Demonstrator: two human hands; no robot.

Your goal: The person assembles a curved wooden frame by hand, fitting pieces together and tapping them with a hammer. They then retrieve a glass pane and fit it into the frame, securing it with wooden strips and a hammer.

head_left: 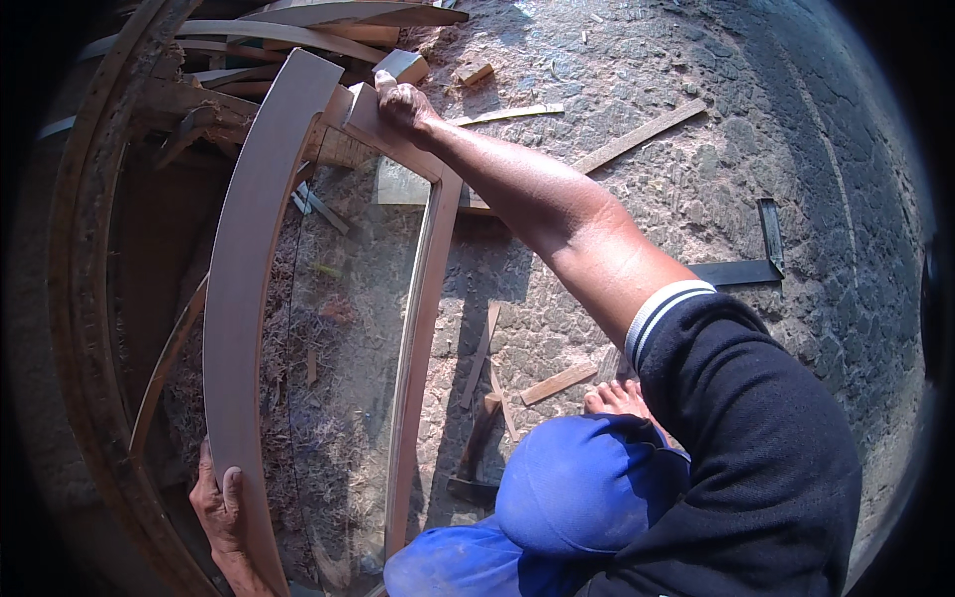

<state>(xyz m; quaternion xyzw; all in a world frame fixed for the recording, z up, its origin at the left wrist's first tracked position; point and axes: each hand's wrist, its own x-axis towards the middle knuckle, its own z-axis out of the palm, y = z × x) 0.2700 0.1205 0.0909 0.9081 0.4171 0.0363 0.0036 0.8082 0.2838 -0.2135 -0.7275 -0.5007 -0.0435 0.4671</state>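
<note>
A wooden frame point(231, 249) stretches across the left half of the view, with a wide, pale left side and a narrower right side point(420, 328). A faint sheen inside it looks like a glass pane point(348, 298). Near the bottom, my left hand point(221, 505) is closed round the wide side, its thumb lying on the upper face. At the far end, my right hand point(402, 107) is closed on the short top rail, with the arm stretched out over the ground. Just beyond that fist is a small wood block point(403, 67); I cannot tell whether they touch.
Curved boards point(298, 35) are piled at the far left, beside a large curved timber point(85, 298). A hammer point(479, 443) lies near my blue-clothed knee point(572, 488). Loose wood strips point(642, 136) and a dark L-shaped tool point(741, 271) lie on the rough ground.
</note>
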